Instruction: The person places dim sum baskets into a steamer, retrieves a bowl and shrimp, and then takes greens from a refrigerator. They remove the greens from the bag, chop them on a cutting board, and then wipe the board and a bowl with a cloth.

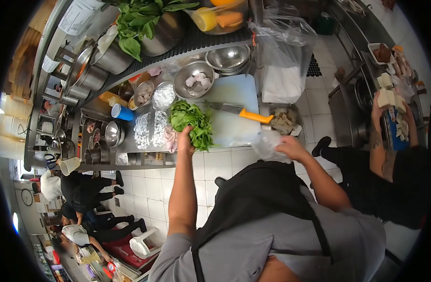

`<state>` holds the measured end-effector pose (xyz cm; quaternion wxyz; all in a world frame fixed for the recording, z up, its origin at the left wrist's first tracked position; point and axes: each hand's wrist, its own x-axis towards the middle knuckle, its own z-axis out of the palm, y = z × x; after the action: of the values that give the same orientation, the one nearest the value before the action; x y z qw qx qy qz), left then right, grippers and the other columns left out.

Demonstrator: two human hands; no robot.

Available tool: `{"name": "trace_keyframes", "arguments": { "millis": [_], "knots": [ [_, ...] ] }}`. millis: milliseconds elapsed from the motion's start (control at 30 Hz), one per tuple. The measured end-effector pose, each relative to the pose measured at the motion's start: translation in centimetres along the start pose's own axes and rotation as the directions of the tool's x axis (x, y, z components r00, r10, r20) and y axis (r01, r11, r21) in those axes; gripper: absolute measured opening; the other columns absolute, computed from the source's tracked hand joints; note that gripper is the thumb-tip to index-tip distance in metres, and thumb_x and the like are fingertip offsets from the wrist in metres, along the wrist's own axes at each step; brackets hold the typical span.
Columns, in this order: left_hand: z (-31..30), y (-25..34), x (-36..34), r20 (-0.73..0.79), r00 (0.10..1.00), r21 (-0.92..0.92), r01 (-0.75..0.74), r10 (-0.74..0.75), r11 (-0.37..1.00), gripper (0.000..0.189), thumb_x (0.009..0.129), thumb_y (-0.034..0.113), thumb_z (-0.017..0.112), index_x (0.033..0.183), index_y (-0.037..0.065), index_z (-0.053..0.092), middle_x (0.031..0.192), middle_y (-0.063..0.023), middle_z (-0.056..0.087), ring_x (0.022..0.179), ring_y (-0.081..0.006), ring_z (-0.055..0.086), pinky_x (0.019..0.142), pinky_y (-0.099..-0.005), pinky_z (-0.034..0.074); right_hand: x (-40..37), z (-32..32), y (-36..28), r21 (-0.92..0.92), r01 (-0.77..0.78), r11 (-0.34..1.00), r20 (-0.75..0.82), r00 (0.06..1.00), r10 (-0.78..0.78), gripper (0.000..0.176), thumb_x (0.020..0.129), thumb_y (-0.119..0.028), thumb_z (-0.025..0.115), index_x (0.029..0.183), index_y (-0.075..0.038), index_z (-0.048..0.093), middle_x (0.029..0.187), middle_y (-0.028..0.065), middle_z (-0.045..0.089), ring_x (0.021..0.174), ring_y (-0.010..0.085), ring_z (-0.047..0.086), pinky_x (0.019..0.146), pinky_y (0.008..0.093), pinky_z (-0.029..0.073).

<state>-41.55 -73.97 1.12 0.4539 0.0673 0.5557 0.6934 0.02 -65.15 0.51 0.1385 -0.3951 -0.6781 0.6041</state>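
My left hand point(185, 140) is closed round a bunch of leafy greens point(192, 123) at the near left edge of the blue-white cutting board point(234, 89). My right hand point(291, 147) grips a clear plastic bag point(267, 144) at the board's near right corner. An orange-handled knife point(255, 115) lies across the board, its blade pointing left. Behind the greens stands a metal bowl point(180, 80) with pale pieces in it. Beside the greens are a pinkish cloth point(170, 138) and foil-covered items point(142, 130).
Left of the board are a blue cup point(122, 112) and several metal bowls. A scrap bin point(286, 120) sits right of the board, below a hanging plastic bag point(283, 66). A co-worker point(385, 160) stands at the right counter, and other people are at the lower left.
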Motion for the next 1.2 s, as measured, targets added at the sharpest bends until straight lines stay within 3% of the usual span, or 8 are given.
{"name": "trace_keyframes", "arguments": {
  "millis": [133, 300, 400, 467, 600, 733, 967, 1200],
  "knots": [
    [-0.1, 1.6, 1.5, 0.128, 0.99, 0.594, -0.031, -0.056, 0.803, 0.053, 0.071, 0.009, 0.07, 0.12, -0.002, 0.053, 0.104, -0.0136, 0.066, 0.093, -0.0267, 0.065, 0.079, -0.0376, 0.054, -3.1, -5.9, 5.2, 0.319, -0.034, 0.947, -0.246, 0.962, 0.117, 0.028, 0.082, -0.019, 0.06, 0.1, 0.002, 0.067, 0.085, 0.0021, 0.066, 0.075, 0.0139, 0.06, 0.069, 0.0292, 0.047],
    [2.4, 0.9, 2.5, 0.09, 0.984, 0.982, -0.113, 0.156, 0.149, 0.072, 0.064, 0.026, 0.079, 0.123, -0.004, 0.05, 0.107, -0.0216, 0.066, 0.098, -0.0359, 0.064, 0.088, -0.0395, 0.051, 3.6, -10.2, 12.2, 0.337, -0.154, 0.929, -0.386, 0.877, 0.286, 0.036, 0.086, -0.027, 0.059, 0.105, 0.002, 0.065, 0.096, 0.0075, 0.068, 0.087, 0.0174, 0.063, 0.078, 0.0326, 0.049],
    [4.1, -0.9, 2.0, 0.123, 0.972, 0.989, -0.104, 0.201, -0.103, 0.086, 0.063, 0.035, 0.08, 0.131, -0.002, 0.043, 0.121, -0.0243, 0.058, 0.109, -0.0386, 0.059, 0.095, -0.043, 0.048, 7.4, -8.6, 10.0, -0.54, -0.607, 0.583, -0.589, 0.767, 0.253, 0.04, 0.086, -0.035, 0.062, 0.102, 0.003, 0.065, 0.104, 0.0164, 0.068, 0.094, 0.028, 0.064, 0.083, 0.04, 0.05],
    [4.5, -1.0, 2.7, 0.112, 0.971, 0.971, -0.062, 0.21, -0.23, 0.093, 0.063, 0.038, 0.081, 0.136, -0.001, 0.039, 0.127, -0.0248, 0.054, 0.114, -0.0381, 0.057, 0.097, -0.0435, 0.046, 8.8, -6.5, 8.2, -0.596, -0.306, 0.743, -0.5, 0.865, -0.045, 0.037, 0.084, -0.031, 0.065, 0.103, 0.001, 0.064, 0.107, 0.0196, 0.064, 0.1, 0.0361, 0.059, 0.085, 0.046, 0.047],
    [3.1, 2.4, 1.1, 0.2, 0.972, 0.977, -0.188, 0.122, -0.102, 0.108, 0.063, 0.046, 0.081, 0.146, 0.0, 0.03, 0.129, -0.0258, 0.053, 0.117, -0.0414, 0.052, 0.1, -0.0463, 0.043, 8.6, 2.1, -3.4, -0.719, 0.316, 0.62, -0.137, 0.809, -0.571, 0.032, 0.076, -0.012, 0.064, 0.108, -0.005, 0.06, 0.103, 0.0165, 0.06, 0.099, 0.035, 0.056, 0.082, 0.0497, 0.047],
    [0.8, 2.6, -0.6, 0.245, 0.901, 0.969, -0.238, 0.358, -0.065, 0.1, 0.068, 0.055, 0.078, 0.14, -0.002, 0.039, 0.127, -0.0276, 0.053, 0.116, -0.0396, 0.053, 0.098, -0.0453, 0.044, 14.5, 5.8, -4.0, -0.853, 0.257, 0.454, 0.06, 0.913, -0.403, 0.043, 0.076, -0.008, 0.06, 0.118, -0.006, 0.052, 0.102, 0.019, 0.06, 0.098, 0.0357, 0.058, 0.079, 0.0494, 0.05],
    [-1.4, -2.1, 1.0, 0.382, 0.742, 0.869, -0.492, 0.551, 0.06, 0.025, 0.09, 0.02, 0.061, 0.11, 0.006, 0.057, 0.11, -0.02, 0.059, 0.099, -0.0412, 0.057, 0.085, -0.0476, 0.046, 8.4, 2.1, -6.7, -0.823, -0.098, 0.559, -0.05, 0.994, 0.101, 0.031, 0.086, -0.014, 0.053, 0.115, -0.003, 0.048, 0.097, 0.0231, 0.065, 0.093, 0.0399, 0.064, 0.077, 0.05, 0.051],
    [-1.7, -3.7, 1.0, 0.341, 0.732, 0.903, -0.429, 0.59, 0.01, 0.023, 0.089, 0.023, 0.06, 0.109, 0.013, 0.06, 0.114, -0.0137, 0.059, 0.102, -0.034, 0.057, 0.083, -0.0476, 0.045, 1.3, 4.1, -14.0, -0.858, 0.041, 0.512, 0.047, 0.999, -0.001, 0.025, 0.095, -0.027, 0.051, 0.101, -0.002, 0.046, 0.079, 0.022, 0.064, 0.074, 0.0447, 0.063, 0.067, 0.0547, 0.049]
  ]
}}
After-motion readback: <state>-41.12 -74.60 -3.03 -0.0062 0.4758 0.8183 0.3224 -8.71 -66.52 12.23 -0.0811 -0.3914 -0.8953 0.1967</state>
